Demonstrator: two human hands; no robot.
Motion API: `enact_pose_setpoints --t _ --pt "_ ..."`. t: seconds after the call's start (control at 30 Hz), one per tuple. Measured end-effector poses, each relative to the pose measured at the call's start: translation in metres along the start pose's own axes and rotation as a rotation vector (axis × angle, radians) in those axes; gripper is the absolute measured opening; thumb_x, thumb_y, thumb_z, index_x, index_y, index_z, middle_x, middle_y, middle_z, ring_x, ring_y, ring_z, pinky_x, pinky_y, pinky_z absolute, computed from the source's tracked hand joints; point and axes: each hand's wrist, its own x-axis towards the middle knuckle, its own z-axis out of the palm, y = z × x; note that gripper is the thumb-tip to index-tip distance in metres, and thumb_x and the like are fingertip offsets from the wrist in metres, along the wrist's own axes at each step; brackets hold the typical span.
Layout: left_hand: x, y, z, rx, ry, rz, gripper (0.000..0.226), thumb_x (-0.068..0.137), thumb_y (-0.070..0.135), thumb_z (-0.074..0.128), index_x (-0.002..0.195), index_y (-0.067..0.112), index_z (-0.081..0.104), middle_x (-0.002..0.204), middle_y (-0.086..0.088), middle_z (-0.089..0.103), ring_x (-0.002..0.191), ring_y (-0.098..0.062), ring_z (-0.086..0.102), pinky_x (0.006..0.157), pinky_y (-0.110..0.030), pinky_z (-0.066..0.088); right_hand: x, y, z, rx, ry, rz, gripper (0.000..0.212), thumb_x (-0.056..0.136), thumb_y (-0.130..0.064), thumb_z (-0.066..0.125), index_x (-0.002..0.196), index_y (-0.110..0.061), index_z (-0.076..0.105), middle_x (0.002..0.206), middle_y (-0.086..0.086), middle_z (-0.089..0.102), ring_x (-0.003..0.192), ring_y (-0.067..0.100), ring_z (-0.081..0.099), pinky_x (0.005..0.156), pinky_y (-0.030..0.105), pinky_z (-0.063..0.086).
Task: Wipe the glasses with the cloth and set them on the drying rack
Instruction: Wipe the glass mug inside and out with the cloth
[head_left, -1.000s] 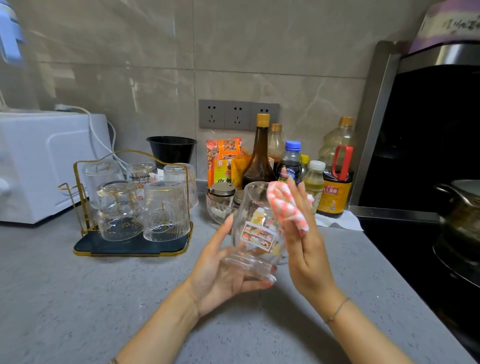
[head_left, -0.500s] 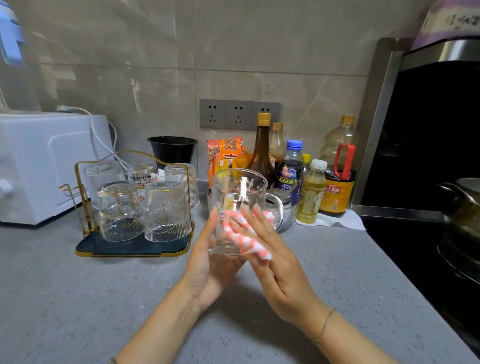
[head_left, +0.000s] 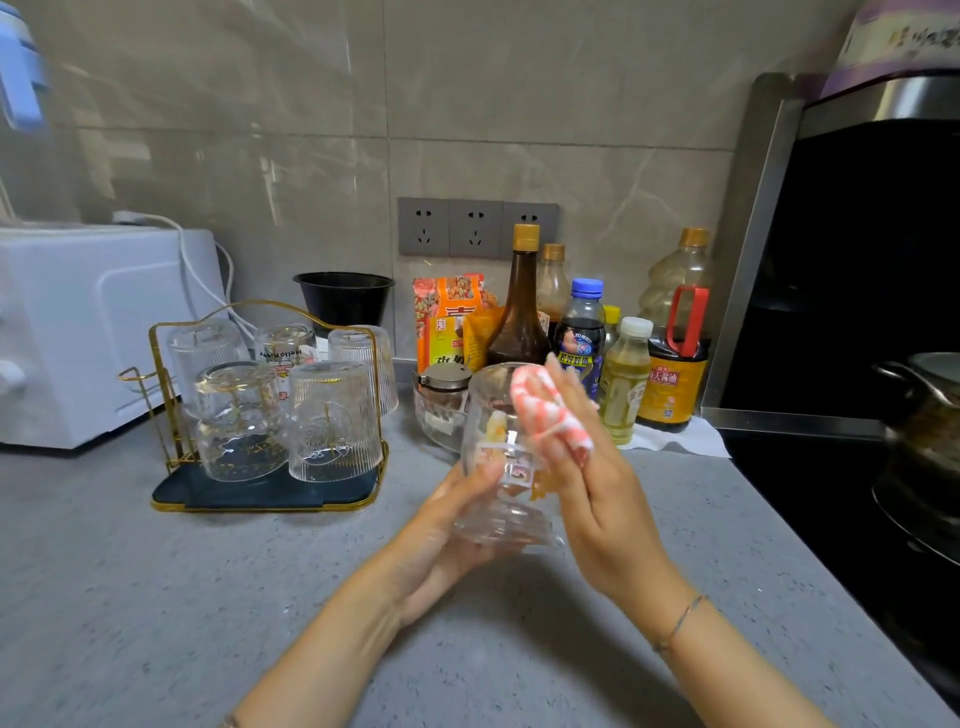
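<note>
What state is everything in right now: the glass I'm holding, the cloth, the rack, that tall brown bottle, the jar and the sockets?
glass, off the counter, held by the left hand
cloth, pressed against the glass by the right hand
drying rack, loaded with five glasses, all upside down
tall brown bottle, capped
jar, lid on
wall sockets, nothing plugged in

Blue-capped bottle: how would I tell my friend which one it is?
Find the grey wall sockets above the grey counter. Below them stands a row of bottles; the dark plastic bottle with the blue cap is right of the tall brown glass bottle. It alone has a blue cap; its neighbours' caps are yellow, gold or white.
</note>
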Motion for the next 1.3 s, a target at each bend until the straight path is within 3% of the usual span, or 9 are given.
enact_pose_setpoints --t 0.27,0.4,0.53,0.67,0.8,0.87,1.0,1.13,1.3 --pt "-0.002 -0.004 0.006 -0.065 -0.069 0.025 0.085 0.058 0.04 0.09 0.132 0.013 0.058 0.13 -0.017 0.062 0.115 -0.03 0.061 0.105 -0.054 0.041 0.002 0.001 -0.002 0.01 0.057 0.007 0.051 0.101 -0.035 0.03 0.151 -0.03 0.02 0.157 -0.017 0.02 0.145 0.006 0.017 0.117 0.029 0.022" --pt "0.0 -0.004 0.006 -0.014 -0.014 0.1 0.069 0.042 0.057 0.09 0.102 0.026 0.077 0.106 -0.006 0.074 0.089 -0.016 0.071 0.074 -0.032 0.059 -0.005 -0.007 0.009 -0.035 -0.02 -0.08 0.049 0.102 -0.042 0.028 0.149 -0.029 0.025 0.157 -0.013 0.024 0.143 0.006 0.024 0.115 0.025 0.027" --pt "0.004 -0.001 0.003 -0.083 0.059 0.147 0.074 0.038 0.063 0.087 0.097 0.02 0.079 0.101 -0.009 0.075 0.082 -0.016 0.072 0.069 -0.029 0.059 -0.011 -0.01 0.015 -0.096 -0.058 -0.201 0.044 0.102 -0.031 0.034 0.145 -0.021 0.038 0.153 -0.007 0.034 0.139 0.008 0.036 0.109 0.032 0.039" --pt "0.005 0.005 -0.004 -0.242 0.121 0.184 0.052 0.073 0.058 0.062 0.091 0.012 0.077 0.082 -0.011 0.072 0.068 -0.018 0.069 0.062 -0.028 0.059 -0.016 -0.01 0.017 0.022 -0.092 -0.171 0.044 0.103 -0.036 0.033 0.139 -0.015 0.048 0.151 -0.013 0.037 0.123 0.008 0.055 0.091 0.034 0.054" --pt "0.004 0.004 -0.007 -0.264 0.096 0.132 0.051 0.082 0.057 0.052 0.098 0.014 0.076 0.091 -0.01 0.072 0.079 -0.021 0.067 0.081 -0.035 0.052 -0.016 -0.011 0.015 0.128 -0.023 -0.212 0.041 0.103 -0.034 0.033 0.14 -0.022 0.045 0.152 -0.01 0.035 0.132 0.012 0.047 0.1 0.037 0.048" --pt "0.004 0.003 -0.003 -0.25 0.096 0.086 0.051 0.081 0.055 0.053 0.095 0.013 0.078 0.1 -0.012 0.072 0.082 -0.022 0.065 0.082 -0.035 0.048 -0.012 -0.011 0.01 0.156 0.102 -0.171 0.049 0.102 -0.038 0.032 0.137 -0.008 0.048 0.152 -0.011 0.035 0.136 0.012 0.042 0.104 0.038 0.044" --pt "0.002 0.002 -0.001 -0.193 0.071 0.012 0.074 0.063 0.052 0.082 0.12 0.008 0.068 0.125 -0.022 0.063 0.101 -0.03 0.063 0.078 -0.04 0.056 0.001 -0.004 -0.007 0.094 0.345 -0.05 0.062 0.1 -0.044 0.032 0.141 0.002 0.039 0.15 -0.005 0.038 0.138 0.007 0.037 0.109 0.018 0.033" --pt "0.002 -0.001 -0.002 -0.131 0.042 0.009 0.09 0.051 0.05 0.089 0.124 0.005 0.064 0.13 -0.025 0.059 0.127 -0.044 0.046 0.109 -0.054 0.036 0.005 0.002 -0.011 0.096 0.26 0.06 0.05 0.099 -0.038 0.034 0.136 -0.009 0.05 0.142 -0.006 0.049 0.133 0.003 0.042 0.109 0.025 0.037" --pt "0.007 -0.005 -0.002 -0.163 0.092 0.116 0.067 0.056 0.052 0.086 0.109 0.011 0.074 0.119 -0.017 0.068 0.101 -0.027 0.067 0.092 -0.044 0.052 0.003 0.001 -0.003 -0.203 0.192 -0.101 0.043 0.1 -0.024 0.038 0.14 -0.011 0.045 0.147 0.0 0.044 0.142 0.012 0.031 0.115 0.03 0.029"
